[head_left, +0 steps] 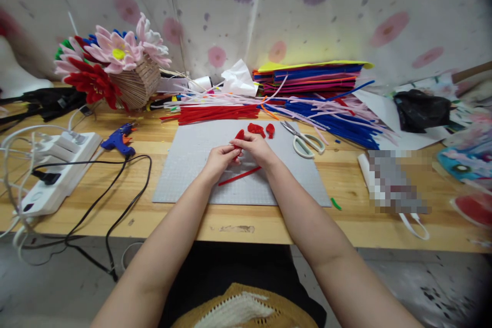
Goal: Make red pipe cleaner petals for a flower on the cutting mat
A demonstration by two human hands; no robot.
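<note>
Over the grey cutting mat (184, 174), my left hand (222, 159) and my right hand (255, 147) meet, both with fingers pinched on a small red pipe-cleaner petal (240, 135). Part of the petal is hidden behind my fingers. Below my hands a straight red pipe cleaner (236, 177) lies on the mat, its right end passing under my right wrist. Just beyond my right hand rest more red shaped pieces (270, 130). Scissors with pale handles (303, 144) lie to their right, blades partly apart.
Bundled red pipe cleaners (219, 114) and blue ones (346, 123) line the mat's far side. At left are a blue glue gun (120, 141), a power strip (63, 179) with trailing cables, and a basket of fuzzy flowers (140, 82). A blurred-out device (397, 182) lies at right.
</note>
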